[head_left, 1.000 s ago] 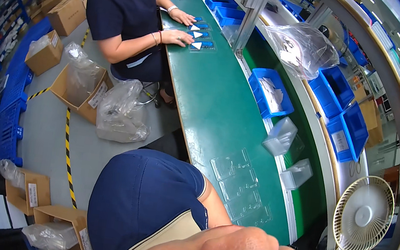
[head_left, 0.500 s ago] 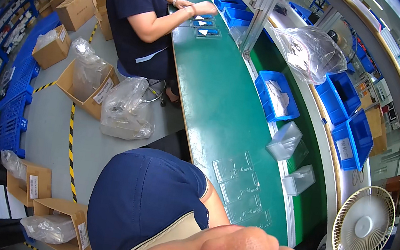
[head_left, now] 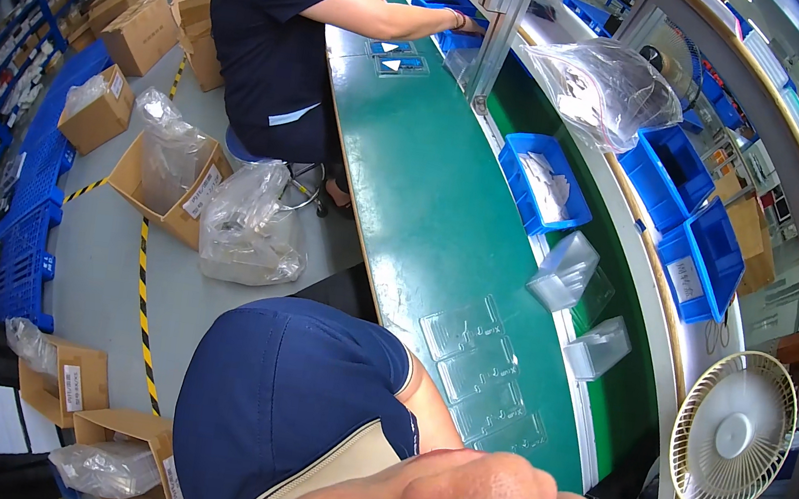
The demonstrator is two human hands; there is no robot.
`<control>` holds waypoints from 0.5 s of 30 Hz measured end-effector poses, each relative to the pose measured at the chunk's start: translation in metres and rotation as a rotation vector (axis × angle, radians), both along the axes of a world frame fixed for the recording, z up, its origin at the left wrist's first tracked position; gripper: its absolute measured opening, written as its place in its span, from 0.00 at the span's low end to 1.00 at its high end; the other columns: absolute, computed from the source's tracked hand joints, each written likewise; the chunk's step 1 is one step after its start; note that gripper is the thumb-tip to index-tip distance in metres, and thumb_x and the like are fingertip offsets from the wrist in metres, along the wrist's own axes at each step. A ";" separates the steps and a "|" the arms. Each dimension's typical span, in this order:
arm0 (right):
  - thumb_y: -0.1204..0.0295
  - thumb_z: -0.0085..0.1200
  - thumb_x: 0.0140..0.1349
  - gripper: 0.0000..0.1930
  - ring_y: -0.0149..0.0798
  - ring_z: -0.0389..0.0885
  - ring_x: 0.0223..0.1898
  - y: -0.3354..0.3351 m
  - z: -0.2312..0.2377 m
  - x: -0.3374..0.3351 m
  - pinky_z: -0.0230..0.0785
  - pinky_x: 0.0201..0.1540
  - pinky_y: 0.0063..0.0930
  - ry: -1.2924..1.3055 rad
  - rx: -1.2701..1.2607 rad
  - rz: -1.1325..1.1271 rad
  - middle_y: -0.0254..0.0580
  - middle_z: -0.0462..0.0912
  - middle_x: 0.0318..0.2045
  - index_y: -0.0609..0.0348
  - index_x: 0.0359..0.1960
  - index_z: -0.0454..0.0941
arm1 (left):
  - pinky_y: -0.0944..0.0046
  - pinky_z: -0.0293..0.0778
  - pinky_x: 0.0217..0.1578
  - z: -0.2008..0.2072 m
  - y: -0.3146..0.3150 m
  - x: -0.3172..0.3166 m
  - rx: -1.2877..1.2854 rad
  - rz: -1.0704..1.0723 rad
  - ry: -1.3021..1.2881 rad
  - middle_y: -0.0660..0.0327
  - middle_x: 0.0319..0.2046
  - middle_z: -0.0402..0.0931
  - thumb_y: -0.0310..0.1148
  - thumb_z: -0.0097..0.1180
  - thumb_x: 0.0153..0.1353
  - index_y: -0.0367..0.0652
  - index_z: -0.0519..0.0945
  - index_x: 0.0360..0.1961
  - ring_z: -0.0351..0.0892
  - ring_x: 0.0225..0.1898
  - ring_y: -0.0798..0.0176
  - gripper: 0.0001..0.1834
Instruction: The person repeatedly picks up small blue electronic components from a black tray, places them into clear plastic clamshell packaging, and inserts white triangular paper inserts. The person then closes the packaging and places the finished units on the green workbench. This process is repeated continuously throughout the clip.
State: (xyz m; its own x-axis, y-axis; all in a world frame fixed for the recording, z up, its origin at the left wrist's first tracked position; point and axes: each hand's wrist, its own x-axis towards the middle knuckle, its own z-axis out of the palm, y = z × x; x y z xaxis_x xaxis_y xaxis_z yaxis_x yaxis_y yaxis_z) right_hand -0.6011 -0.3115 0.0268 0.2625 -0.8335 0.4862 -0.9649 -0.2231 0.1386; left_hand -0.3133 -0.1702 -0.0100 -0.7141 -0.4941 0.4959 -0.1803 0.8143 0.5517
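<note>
Neither of my hands shows in the head view. Only my dark blue sleeve [head_left: 293, 367] and a bare stretch of one arm [head_left: 436, 411] can be seen low in the picture, with the rest of that arm hidden. Just beyond the arm, several thin clear plastic trays [head_left: 477, 369] lie in a row on the green tabletop [head_left: 417, 191]. Two clear plastic boxes stand to the right of them: a tilted one [head_left: 563, 271] and a nearer one [head_left: 598, 348].
A co-worker [head_left: 274, 51] sits farther along, one hand at a blue bin [head_left: 457, 39], beside blue packs [head_left: 400, 66] with white triangles. A blue bin [head_left: 567, 221] holds white pieces. At right are a fan [head_left: 733, 435], blue bins [head_left: 697, 274] and a clear bag [head_left: 597, 89]. Cartons [head_left: 151, 182] line the floor.
The co-worker's arm has swung from over the packs rightward to the blue bin. Fewer packs show on the table there. The view has shifted slightly; the clear trays lie as before.
</note>
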 end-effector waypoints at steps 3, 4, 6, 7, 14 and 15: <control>0.45 0.63 0.53 0.29 0.59 0.76 0.27 -0.002 0.001 -0.008 0.70 0.31 0.50 -0.009 0.022 0.023 0.58 0.77 0.21 0.64 0.17 0.77 | 0.34 0.46 0.67 -0.008 -0.004 -0.007 -0.041 0.008 -0.052 0.42 0.62 0.63 0.42 0.50 0.62 0.46 0.80 0.41 0.56 0.67 0.34 0.14; 0.46 0.64 0.52 0.28 0.59 0.76 0.25 -0.006 -0.002 -0.019 0.69 0.30 0.49 -0.057 0.057 0.045 0.56 0.77 0.20 0.63 0.17 0.77 | 0.34 0.46 0.67 -0.007 -0.004 -0.007 -0.044 0.009 -0.059 0.42 0.62 0.63 0.42 0.50 0.62 0.46 0.80 0.41 0.56 0.67 0.34 0.14; 0.49 0.66 0.51 0.26 0.58 0.75 0.22 -0.013 -0.005 -0.029 0.69 0.29 0.48 -0.161 0.155 0.064 0.54 0.76 0.18 0.62 0.19 0.76 | 0.34 0.45 0.67 -0.006 -0.004 -0.005 0.036 -0.005 0.022 0.43 0.62 0.63 0.42 0.50 0.62 0.46 0.80 0.41 0.56 0.67 0.35 0.14; 0.50 0.67 0.51 0.25 0.56 0.75 0.21 -0.016 -0.004 -0.029 0.69 0.29 0.47 -0.216 0.217 0.064 0.52 0.76 0.17 0.62 0.19 0.76 | 0.34 0.45 0.67 -0.005 -0.004 -0.004 0.075 -0.008 0.064 0.43 0.62 0.63 0.42 0.50 0.62 0.45 0.80 0.41 0.56 0.67 0.35 0.14; 0.59 0.66 0.54 0.17 0.49 0.81 0.25 -0.028 0.011 0.024 0.74 0.35 0.41 -0.376 0.423 0.234 0.51 0.82 0.22 0.62 0.30 0.82 | 0.35 0.44 0.68 0.006 -0.001 0.002 0.019 0.026 -0.085 0.43 0.62 0.63 0.42 0.49 0.63 0.47 0.80 0.44 0.55 0.68 0.36 0.15; 0.60 0.65 0.55 0.16 0.48 0.82 0.27 -0.028 0.012 0.037 0.75 0.37 0.40 -0.446 0.487 0.296 0.51 0.83 0.24 0.62 0.32 0.83 | 0.35 0.44 0.68 0.003 -0.002 0.000 0.013 0.036 -0.052 0.44 0.62 0.64 0.42 0.48 0.63 0.47 0.80 0.45 0.55 0.68 0.36 0.15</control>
State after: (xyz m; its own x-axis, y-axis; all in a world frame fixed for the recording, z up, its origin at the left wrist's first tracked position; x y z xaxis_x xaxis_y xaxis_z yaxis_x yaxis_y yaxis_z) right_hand -0.5642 -0.3394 0.0393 0.3737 -0.9075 0.1917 -0.7959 -0.4199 -0.4361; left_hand -0.3131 -0.1719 -0.0071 -0.7199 -0.5265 0.4522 -0.2381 0.7994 0.5515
